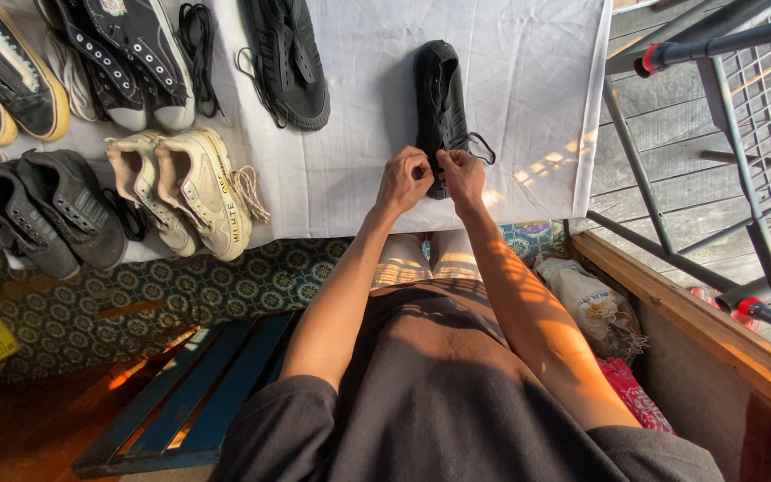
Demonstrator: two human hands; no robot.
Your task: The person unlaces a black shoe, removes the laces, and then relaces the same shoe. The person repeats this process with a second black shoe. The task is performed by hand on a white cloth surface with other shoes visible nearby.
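While both arms stretch forward over the lap, the left hand (403,178) and the right hand (463,171) meet at the near end of a black canvas shoe (440,103), which lies alone on the white cloth (528,80), lengthwise and pointing away from the person. That placement brings the shoe's near end within easy reach, so both hands can work on it without lifting it. Each hand is closed in a pinch; the fingertips seem to grip the black shoelace (482,145), though the fingers hide the exact hold. One loose loop of that lace trails off to the right of the shoe, lying slack on the cloth.

Other footwear is laid out well apart to the left: a second black shoe (289,62) turned sole-side partly up, a pair of worn cream sneakers (191,187) with frayed laces, a dark grey pair (46,214) at the cloth's edge, and black-and-white sneakers (127,54) along the top. A spare black lace (198,45) lies between them. A metal rack (716,134) stands to the right, and a blue slatted bench (198,393) sits under the person.
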